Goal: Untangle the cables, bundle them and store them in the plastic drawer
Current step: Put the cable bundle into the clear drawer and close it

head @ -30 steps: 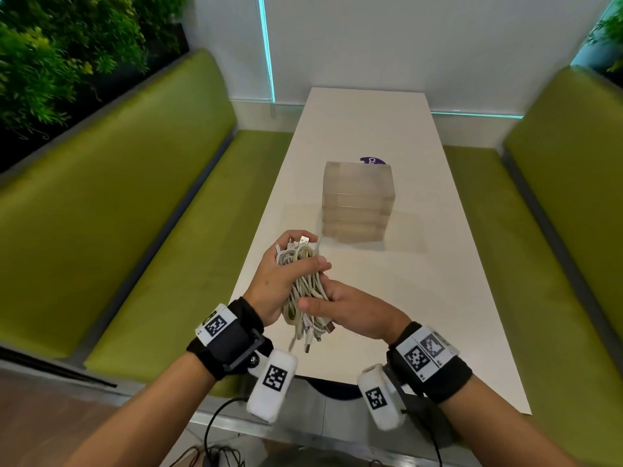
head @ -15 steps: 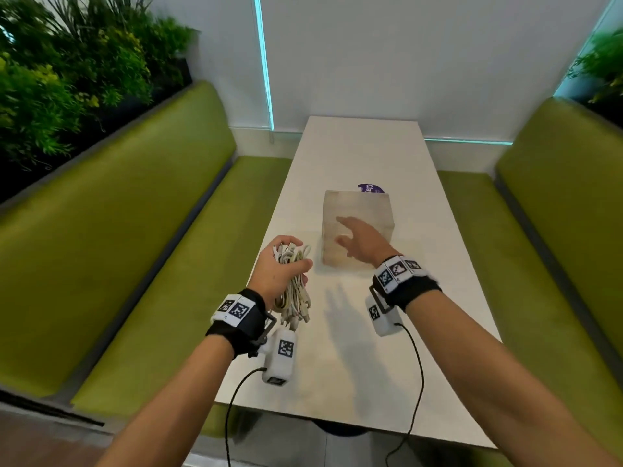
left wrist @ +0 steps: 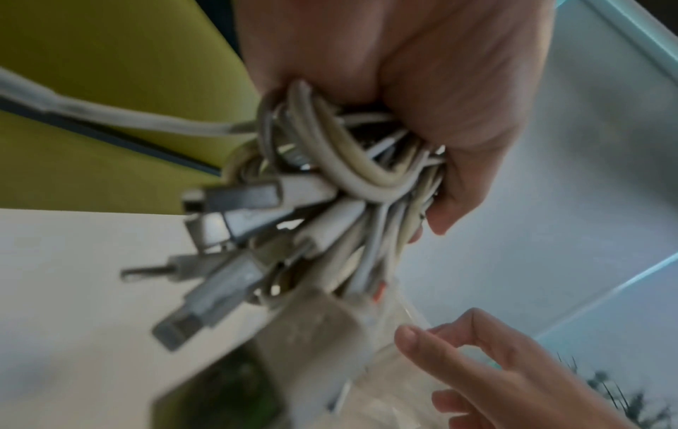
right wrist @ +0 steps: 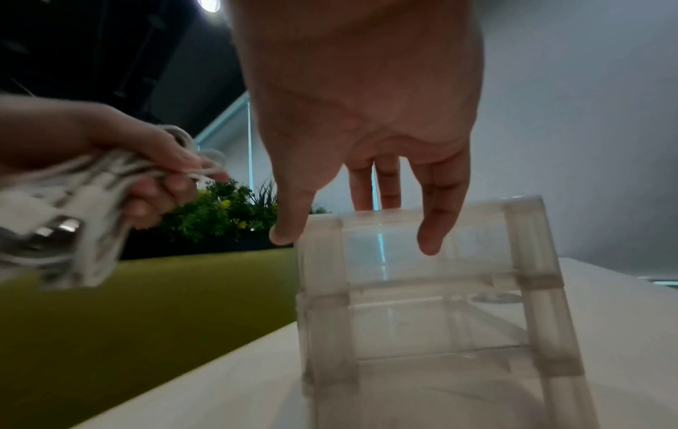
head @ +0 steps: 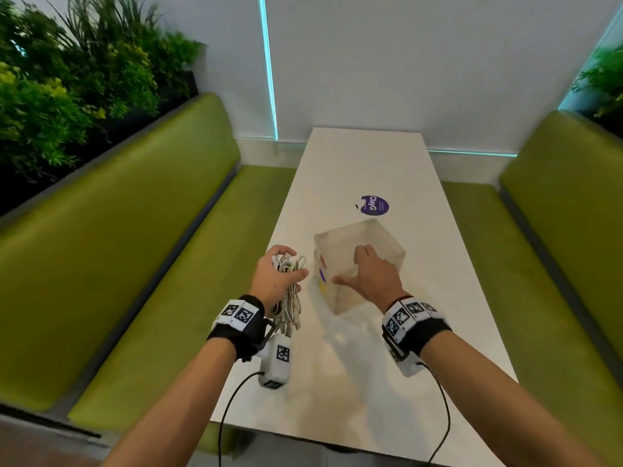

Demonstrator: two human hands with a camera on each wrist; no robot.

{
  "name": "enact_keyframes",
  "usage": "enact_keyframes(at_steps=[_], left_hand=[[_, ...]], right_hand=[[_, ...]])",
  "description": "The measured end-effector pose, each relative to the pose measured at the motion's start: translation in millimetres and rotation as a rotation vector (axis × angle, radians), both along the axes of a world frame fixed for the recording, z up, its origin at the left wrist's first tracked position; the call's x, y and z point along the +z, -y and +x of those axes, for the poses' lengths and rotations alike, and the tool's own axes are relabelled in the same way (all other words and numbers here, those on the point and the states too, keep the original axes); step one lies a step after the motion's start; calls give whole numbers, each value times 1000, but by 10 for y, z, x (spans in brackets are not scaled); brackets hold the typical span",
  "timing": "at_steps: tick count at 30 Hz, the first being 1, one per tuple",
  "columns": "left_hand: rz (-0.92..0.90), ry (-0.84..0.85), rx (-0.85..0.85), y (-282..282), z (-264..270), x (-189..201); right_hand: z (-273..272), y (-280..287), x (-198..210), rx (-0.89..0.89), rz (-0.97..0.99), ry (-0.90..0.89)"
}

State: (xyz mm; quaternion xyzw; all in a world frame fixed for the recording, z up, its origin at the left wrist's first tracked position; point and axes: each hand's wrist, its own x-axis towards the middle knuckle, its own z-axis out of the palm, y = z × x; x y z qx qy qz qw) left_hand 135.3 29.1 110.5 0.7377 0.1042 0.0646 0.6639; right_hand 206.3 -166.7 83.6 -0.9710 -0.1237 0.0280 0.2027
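Note:
My left hand (head: 278, 276) grips a bundle of white cables (head: 289, 303) above the table's left edge; the bundle hangs below the fist. In the left wrist view the cables (left wrist: 352, 177) are looped in the fist, with several USB plugs sticking out. My right hand (head: 369, 278) rests spread on top of the translucent plastic drawer unit (head: 387, 246), which stands with a corner towards me. From the right wrist the fingers (right wrist: 429, 232) reach over the unit's (right wrist: 422, 313) top edge, and the thumb is at its left corner. The drawers look closed.
The white table (head: 364, 163) runs away from me between two green benches (head: 141, 230). A purple round sticker (head: 375, 205) lies just beyond the drawer unit. Plants (head: 67, 89) fill the far left. Wrist-camera cords hang off the near table edge.
My right hand let go of the bundle, reached forward and landed on the drawer unit, which has turned a corner towards me. My left hand keeps the cables.

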Motion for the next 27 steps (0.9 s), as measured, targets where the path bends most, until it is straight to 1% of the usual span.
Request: enact_keyframes(at_steps=[2, 4, 6, 9, 12, 14, 15, 19, 20, 23, 24, 25, 27], left_hand=[[84, -4, -26, 34, -7, -39], [216, -20, -75, 55, -45, -90], [343, -35, -134, 81, -115, -137], [492, -70, -245, 147, -235, -161], [583, -133, -442, 216, -313, -127], [665, -181, -584, 244, -354, -113], [704, -202, -628, 253, -371, -121], [769, -243, -684, 252, -391, -140], [778, -250, -690, 249, -392, -145], [764, -263, -689, 249, -404, -161], [743, -261, -681, 255, -408, -166], [717, -257, -671, 262, -409, -168], [669, -256, -652, 269, -410, -171]], right_hand=[[-171, 119, 8, 45, 7, -37], [-295, 316, 38, 85, 0, -97], [-407, 526, 32, 113, 45, -139], [-591, 692, -47, 131, 138, -118], [-704, 726, -101, 129, 223, -62], [-756, 740, -106, 104, 265, -54], [-789, 747, -114, 97, 268, -54], [-882, 766, -128, 110, 251, -84], [-932, 763, -116, 101, 236, -45], [-1199, 657, -196, -5, 241, 268], [-1314, 590, -253, -13, 225, 278], [-1404, 522, -328, 11, 182, 168], [-1463, 412, -529, 88, -6, -226]])
